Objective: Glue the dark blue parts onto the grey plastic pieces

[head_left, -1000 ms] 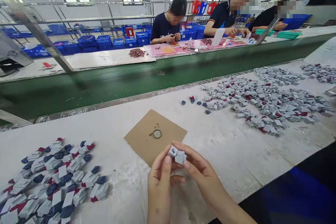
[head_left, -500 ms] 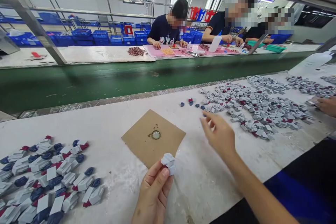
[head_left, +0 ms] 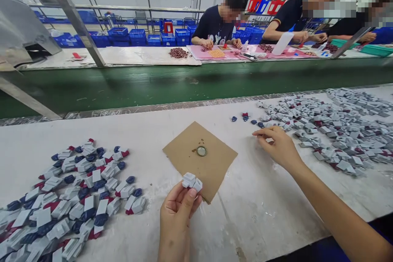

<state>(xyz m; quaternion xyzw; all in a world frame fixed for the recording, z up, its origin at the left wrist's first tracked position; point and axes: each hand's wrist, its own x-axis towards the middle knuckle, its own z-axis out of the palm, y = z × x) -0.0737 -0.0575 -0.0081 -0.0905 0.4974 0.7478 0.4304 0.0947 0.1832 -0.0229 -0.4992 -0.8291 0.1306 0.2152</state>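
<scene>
My left hand (head_left: pixel 181 208) pinches a small light-grey plastic piece (head_left: pixel 192 182) of blocky shape between thumb and fingers, above the near edge of a brown cardboard square (head_left: pixel 215 168). On that square rests a metal bottle cap (head_left: pixel 202 151), open side up, with brown wet spots beside it. My right hand (head_left: pixel 278 147) hovers over the white tabletop to the right, thumb and index tip close together; whatever may be between them cannot be made out. Just beyond its fingers lie several small dark-blue pieces (head_left: pixel 253 122) and a dark-red one (head_left: pixel 245 114).
At left spreads a pile of grey pieces with blue and red parts (head_left: pixel 89 202). A larger heap of grey pieces (head_left: pixel 334 127) covers the right side. Past the green strip (head_left: pixel 147 84), people work at another table with a white bottle (head_left: pixel 283 44).
The camera view has swung left, so the table's things appear farther right. My left hand has turned the grey piece slightly. My right hand's fingertips have closed nearer together, close to the dark-blue pieces.
</scene>
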